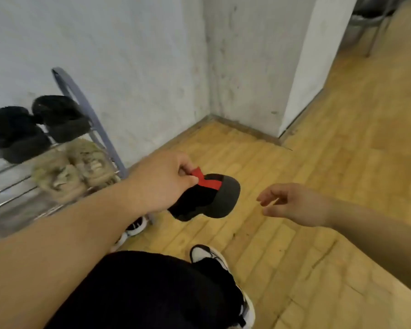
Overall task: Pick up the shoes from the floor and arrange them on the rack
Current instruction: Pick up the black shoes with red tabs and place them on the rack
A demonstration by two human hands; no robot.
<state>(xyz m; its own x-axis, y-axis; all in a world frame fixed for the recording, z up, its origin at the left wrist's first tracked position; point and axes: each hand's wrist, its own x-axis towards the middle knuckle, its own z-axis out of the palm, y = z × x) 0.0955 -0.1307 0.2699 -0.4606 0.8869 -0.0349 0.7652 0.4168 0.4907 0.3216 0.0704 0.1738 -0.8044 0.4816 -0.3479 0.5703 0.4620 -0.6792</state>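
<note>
My left hand point(163, 180) pinches the red heel tab of a black shoe with a red band point(207, 198), which hangs above the wooden floor just right of the rack. My right hand point(294, 203) hovers open a short way to the right of the shoe, not touching it. The metal shoe rack point(97, 129) stands against the white wall at the left. A pair of black shoes point(33, 127) sits on its top shelf and a beige pair point(74, 169) on the shelf below. A black-and-white shoe point(135, 226) shows low down beside the rack, partly hidden by my arm.
My own feet in black-and-white sneakers point(209, 255) and a dark trouser leg fill the bottom centre. A wall corner and a white pillar point(301, 67) stand behind. Metal chair legs point(370, 27) are at the far upper right on the wooden floor point(318, 150).
</note>
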